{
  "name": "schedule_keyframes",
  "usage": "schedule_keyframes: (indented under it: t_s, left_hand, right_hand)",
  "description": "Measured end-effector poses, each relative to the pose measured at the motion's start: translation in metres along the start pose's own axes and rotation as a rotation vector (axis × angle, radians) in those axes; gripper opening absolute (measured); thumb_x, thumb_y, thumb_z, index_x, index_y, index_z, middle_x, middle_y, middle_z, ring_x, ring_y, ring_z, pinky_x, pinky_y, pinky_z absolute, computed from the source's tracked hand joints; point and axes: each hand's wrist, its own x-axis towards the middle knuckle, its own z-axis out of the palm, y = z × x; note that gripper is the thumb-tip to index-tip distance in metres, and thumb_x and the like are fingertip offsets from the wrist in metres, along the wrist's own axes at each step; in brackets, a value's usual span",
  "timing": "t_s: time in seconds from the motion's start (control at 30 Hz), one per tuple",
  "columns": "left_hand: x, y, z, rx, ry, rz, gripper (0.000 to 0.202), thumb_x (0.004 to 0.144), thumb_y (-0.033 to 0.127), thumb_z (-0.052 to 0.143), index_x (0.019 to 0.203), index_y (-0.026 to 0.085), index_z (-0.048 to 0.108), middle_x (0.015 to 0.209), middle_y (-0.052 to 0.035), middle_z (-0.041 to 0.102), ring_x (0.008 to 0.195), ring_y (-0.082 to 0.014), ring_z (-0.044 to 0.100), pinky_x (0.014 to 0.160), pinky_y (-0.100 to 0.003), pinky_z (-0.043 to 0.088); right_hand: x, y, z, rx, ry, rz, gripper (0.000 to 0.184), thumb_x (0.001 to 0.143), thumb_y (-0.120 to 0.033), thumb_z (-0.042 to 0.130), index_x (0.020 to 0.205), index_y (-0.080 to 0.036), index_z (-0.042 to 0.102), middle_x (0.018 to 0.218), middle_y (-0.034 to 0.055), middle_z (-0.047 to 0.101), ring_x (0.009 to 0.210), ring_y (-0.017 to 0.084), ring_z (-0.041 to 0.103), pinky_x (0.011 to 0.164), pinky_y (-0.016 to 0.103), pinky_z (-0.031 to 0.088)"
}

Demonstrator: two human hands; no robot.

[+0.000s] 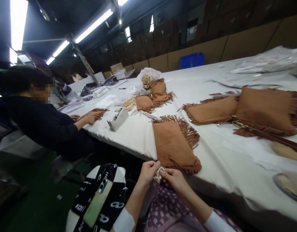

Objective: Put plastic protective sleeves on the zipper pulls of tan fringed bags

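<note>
Quickly: left hand [148, 172] and right hand [173, 180] pinch small ring-shaped fitting [161, 172] between fingertips, narrow grip, just off table edge. Fringed tan suede panel [173, 146] just ahead on white-covered table [223, 167]. Loose pinch could drop fitting into lap.

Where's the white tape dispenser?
The white tape dispenser sits left of centre in the head view, between a co-worker's hands and a tan fringed suede piece.

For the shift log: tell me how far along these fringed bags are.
The bag at right has its strap and buckle on, so it looks done. In hand: the left hand and right hand pinch a small pale fitting. Left: the nearest bag shows no strap.
</note>
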Motion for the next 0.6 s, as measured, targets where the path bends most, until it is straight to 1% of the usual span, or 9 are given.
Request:
schedule_keyframes:
  t_s: [0.07, 0.13, 0.2, 0.23, 0.27, 0.37, 0.47, 0.53, 0.6]
  left_hand:
    - [-0.006, -0.002, -0.008, 0.0, -0.044, -0.005, 0.056, 0.062, 0.067, 0.068, 0.057, 0.011, 0.063, 0.049, -0.0006, 0.057, 0.042, -0.0079, 0.045, 0.043, -0.02, 0.03]
    - [-0.014, -0.007, -0.016, 0.012, -0.205, -0.051, 0.063, 0.068, 0.072, 0.057, 0.067, 0.01, 0.067, 0.055, -0.0049, 0.062, 0.045, -0.0115, 0.052, 0.045, -0.021, 0.034]
    - [-0.023, -0.013, -0.022, 0.035, -0.396, -0.111, 0.063, 0.07, 0.071, 0.057, 0.078, 0.009, 0.07, 0.061, -0.0087, 0.066, 0.048, -0.0146, 0.057, 0.047, -0.023, 0.039]
    - [-0.027, -0.017, -0.024, 0.04, -0.452, -0.131, 0.062, 0.07, 0.069, 0.059, 0.083, 0.01, 0.069, 0.063, -0.0094, 0.068, 0.047, -0.0147, 0.058, 0.047, -0.023, 0.039]
    - [-0.029, -0.021, -0.024, 0.039, -0.464, -0.143, 0.06, 0.071, 0.068, 0.06, 0.086, 0.01, 0.069, 0.064, -0.0097, 0.069, 0.044, -0.0139, 0.057, 0.045, -0.022, 0.038]
    - [-0.031, -0.034, -0.021, 0.005, -0.369, -0.161, 0.059, 0.073, 0.067, 0.057, 0.086, 0.011, 0.068, 0.064, -0.0095, 0.07, 0.036, -0.0109, 0.052, 0.041, -0.021, 0.034]
    - [-0.03, -0.042, -0.015, -0.076, -0.253, -0.156, 0.057, 0.07, 0.066, 0.062, 0.078, 0.01, 0.069, 0.063, -0.0092, 0.07, 0.043, -0.0124, 0.056, 0.046, -0.022, 0.038]
    - [-0.031, -0.042, -0.013, -0.144, -0.208, -0.153, 0.053, 0.066, 0.062, 0.069, 0.074, 0.01, 0.069, 0.062, -0.0087, 0.069, 0.048, -0.0131, 0.057, 0.051, -0.024, 0.041]
    - [-0.033, -0.04, -0.01, -0.164, -0.176, -0.162, 0.05, 0.064, 0.06, 0.072, 0.071, 0.01, 0.07, 0.061, -0.0076, 0.069, 0.048, -0.0125, 0.056, 0.051, -0.024, 0.041]
  right_hand:
    - [0.0, 0.0, 0.002, 0.055, 0.0, 0.046, 0.044, 0.061, -0.057, 0.071, 0.056, -0.015, 0.057, 0.049, -0.0025, 0.052, 0.043, 0.007, 0.039, 0.044, 0.021, 0.028]
    - [-0.002, 0.0, 0.002, 0.08, 0.009, 0.058, 0.046, 0.059, -0.058, 0.072, 0.056, -0.015, 0.057, 0.049, -0.0024, 0.053, 0.043, 0.007, 0.04, 0.044, 0.021, 0.028]
    - [-0.004, 0.002, 0.002, 0.092, 0.007, 0.062, 0.047, 0.058, -0.06, 0.072, 0.056, -0.015, 0.056, 0.048, -0.0027, 0.052, 0.043, 0.007, 0.041, 0.044, 0.021, 0.029]
    - [-0.004, 0.003, 0.002, 0.095, 0.003, 0.06, 0.048, 0.057, -0.06, 0.072, 0.056, -0.015, 0.057, 0.048, -0.0029, 0.052, 0.043, 0.007, 0.041, 0.044, 0.021, 0.029]
    - [-0.004, 0.004, 0.001, 0.093, 0.0, 0.056, 0.048, 0.058, -0.061, 0.072, 0.057, -0.015, 0.057, 0.049, -0.003, 0.052, 0.043, 0.007, 0.041, 0.044, 0.021, 0.029]
    - [-0.003, 0.006, 0.0, 0.047, 0.005, 0.023, 0.05, 0.061, -0.063, 0.069, 0.06, -0.014, 0.06, 0.05, -0.0027, 0.053, 0.044, 0.007, 0.043, 0.044, 0.021, 0.031]
    - [-0.001, 0.007, -0.003, -0.041, 0.04, -0.018, 0.055, 0.066, -0.068, 0.061, 0.056, -0.014, 0.06, 0.047, -0.0019, 0.051, 0.043, 0.009, 0.043, 0.045, 0.022, 0.033]
    - [0.001, 0.008, -0.004, -0.114, 0.085, -0.07, 0.054, 0.067, -0.067, 0.061, 0.055, -0.014, 0.06, 0.048, -0.0011, 0.051, 0.044, 0.009, 0.042, 0.044, 0.022, 0.032]
    - [0.003, 0.008, -0.006, -0.16, 0.107, -0.109, 0.051, 0.067, -0.063, 0.063, 0.056, -0.013, 0.061, 0.05, -0.0002, 0.053, 0.045, 0.009, 0.041, 0.043, 0.022, 0.029]
